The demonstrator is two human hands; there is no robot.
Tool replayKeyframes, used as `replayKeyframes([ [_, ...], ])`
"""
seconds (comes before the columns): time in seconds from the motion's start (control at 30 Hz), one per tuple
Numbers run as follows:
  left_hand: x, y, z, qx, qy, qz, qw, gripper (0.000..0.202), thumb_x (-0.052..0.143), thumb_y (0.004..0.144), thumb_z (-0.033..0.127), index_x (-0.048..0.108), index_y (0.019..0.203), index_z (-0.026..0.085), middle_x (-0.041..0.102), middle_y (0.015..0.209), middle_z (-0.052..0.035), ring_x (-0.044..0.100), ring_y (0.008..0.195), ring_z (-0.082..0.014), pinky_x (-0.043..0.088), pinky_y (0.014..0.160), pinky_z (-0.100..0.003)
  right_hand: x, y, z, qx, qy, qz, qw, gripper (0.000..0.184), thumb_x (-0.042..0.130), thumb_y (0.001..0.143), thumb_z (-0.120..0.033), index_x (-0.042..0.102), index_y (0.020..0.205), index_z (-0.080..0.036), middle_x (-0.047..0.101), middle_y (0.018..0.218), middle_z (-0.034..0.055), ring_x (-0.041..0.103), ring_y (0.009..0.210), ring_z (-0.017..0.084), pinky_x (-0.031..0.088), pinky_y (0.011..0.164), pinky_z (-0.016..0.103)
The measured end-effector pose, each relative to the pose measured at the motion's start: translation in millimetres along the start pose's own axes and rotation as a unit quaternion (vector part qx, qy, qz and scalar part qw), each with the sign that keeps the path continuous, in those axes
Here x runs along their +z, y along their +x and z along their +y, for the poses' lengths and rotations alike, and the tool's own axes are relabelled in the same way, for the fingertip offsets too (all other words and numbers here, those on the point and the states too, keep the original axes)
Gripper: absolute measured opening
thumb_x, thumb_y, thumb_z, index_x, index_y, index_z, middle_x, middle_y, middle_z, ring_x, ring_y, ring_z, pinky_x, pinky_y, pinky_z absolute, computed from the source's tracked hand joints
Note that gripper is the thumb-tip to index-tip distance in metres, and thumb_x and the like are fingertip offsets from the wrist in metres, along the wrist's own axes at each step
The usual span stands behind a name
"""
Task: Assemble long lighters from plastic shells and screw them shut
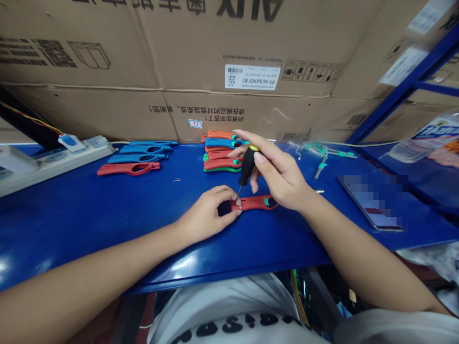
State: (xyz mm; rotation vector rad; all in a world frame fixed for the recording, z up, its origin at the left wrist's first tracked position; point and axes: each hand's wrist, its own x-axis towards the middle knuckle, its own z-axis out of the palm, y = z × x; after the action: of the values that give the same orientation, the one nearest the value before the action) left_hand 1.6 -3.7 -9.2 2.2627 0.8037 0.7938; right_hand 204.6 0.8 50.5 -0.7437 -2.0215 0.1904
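A red utility-lighter handle [256,202] with a green trigger lies on the blue table. My left hand [210,212] pinches its left end between thumb and fingers. Above it, my right hand [278,174] is closed on a screwdriver [247,165] with a black and yellow grip. The shaft tilts down to the left and its tip meets the handle beside my left fingertips, which partly hide the spot. Behind my right hand lies a stack of orange, blue, red and green lighter handles [221,155], partly covered by the fingers.
Blue and red lighter shells [129,168] lie at the back left near a power strip [71,155]. Green-and-metal parts [319,153] are scattered at the back right. A phone [371,203] lies right, near a plastic bottle [426,138]. Cardboard [179,57] stands behind.
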Motion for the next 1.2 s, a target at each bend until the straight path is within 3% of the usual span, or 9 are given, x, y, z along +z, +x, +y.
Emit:
replayKeyframes([
  [0.2,1.3,-1,-2,0.006,0.005,0.008,1.0,0.005,0.065,0.089,0.014,0.067,0.091,0.019,0.068,0.098,-0.0034,0.065,0.095,-0.018,0.051,0.092,-0.034,-3,1,0,-0.059,-0.077,0.068,0.993,0.025,0.067,0.093,-0.042,0.071,0.106,-0.021,0.077,0.099,0.0065,0.071,0.08,0.019,0.059,0.077,0.033],
  [0.3,1.7,-1,-3,0.009,0.005,0.011,1.0,0.004,0.066,0.089,0.015,0.066,0.091,0.019,0.068,0.097,-0.002,0.065,0.093,-0.0165,0.051,0.091,-0.031,-5,1,-4,-0.058,-0.05,0.007,0.997,0.033,0.048,0.103,-0.038,0.066,0.124,-0.02,0.074,0.111,0.0087,0.071,0.092,0.02,0.058,0.088,0.036],
  [0.4,1.7,-1,-4,0.011,0.008,0.011,1.0,0.003,0.066,0.089,0.016,0.066,0.09,0.019,0.068,0.096,-0.0009,0.065,0.092,-0.0155,0.051,0.09,-0.03,-5,0,-6,-0.002,0.021,-0.072,0.997,0.044,0.036,0.107,-0.033,0.045,0.149,-0.023,0.067,0.13,0.0091,0.07,0.092,0.017,0.059,0.084,0.034],
  [0.57,1.8,-1,-4,0.014,0.009,0.01,1.0,0.005,0.066,0.089,0.015,0.066,0.091,0.019,0.068,0.096,-0.0011,0.064,0.095,-0.0166,0.05,0.091,-0.031,-3,-1,-2,-0.028,-0.069,0.013,0.997,0.038,0.066,0.093,-0.044,0.067,0.124,-0.022,0.072,0.12,0.0094,0.071,0.095,0.022,0.059,0.084,0.036],
  [0.73,0.9,0,-2,0.003,-0.005,0.001,1.0,0.004,0.065,0.089,0.015,0.065,0.09,0.018,0.068,0.097,-0.0034,0.064,0.094,-0.0179,0.05,0.092,-0.034,-3,1,1,0.015,-0.015,-0.031,0.999,0.043,0.036,0.106,-0.035,0.049,0.147,-0.026,0.071,0.123,0.0061,0.071,0.083,0.016,0.061,0.078,0.035],
  [0.8,0.7,0,-2,0.003,-0.002,0.001,1.0,0.004,0.065,0.088,0.014,0.065,0.089,0.018,0.067,0.096,-0.0034,0.064,0.095,-0.018,0.05,0.092,-0.034,-3,1,2,0.019,-0.007,-0.027,0.999,0.042,0.042,0.105,-0.038,0.052,0.144,-0.027,0.072,0.12,0.0051,0.07,0.074,0.014,0.06,0.073,0.033],
  [0.93,1.1,0,-3,0.008,0.004,0.004,1.0,0.007,0.065,0.087,0.012,0.065,0.09,0.019,0.066,0.097,-0.0027,0.063,0.094,-0.0173,0.049,0.091,-0.033,-4,3,3,-0.02,-0.099,0.057,0.993,0.029,0.067,0.093,-0.042,0.071,0.114,-0.022,0.075,0.104,0.0075,0.07,0.08,0.019,0.058,0.078,0.035],
  [1.1,1.9,-1,-4,0.01,0.003,0.008,1.0,0.008,0.065,0.087,0.013,0.061,0.09,0.019,0.066,0.097,-0.0025,0.063,0.093,-0.0176,0.049,0.089,-0.033,-2,3,6,0.056,0.042,-0.036,0.997,0.039,0.04,0.106,-0.035,0.052,0.142,-0.028,0.069,0.122,0.0056,0.064,0.062,0.01,0.057,0.059,0.028],
  [1.2,1.9,-1,-5,0.007,0.007,0.006,1.0,0.009,0.066,0.086,0.013,0.061,0.091,0.019,0.066,0.098,-0.0027,0.063,0.095,-0.0182,0.049,0.09,-0.034,-3,3,9,0.038,0.019,0.015,0.999,0.033,0.064,0.094,-0.043,0.067,0.122,-0.024,0.072,0.105,0.0046,0.062,0.064,0.012,0.057,0.06,0.029],
])
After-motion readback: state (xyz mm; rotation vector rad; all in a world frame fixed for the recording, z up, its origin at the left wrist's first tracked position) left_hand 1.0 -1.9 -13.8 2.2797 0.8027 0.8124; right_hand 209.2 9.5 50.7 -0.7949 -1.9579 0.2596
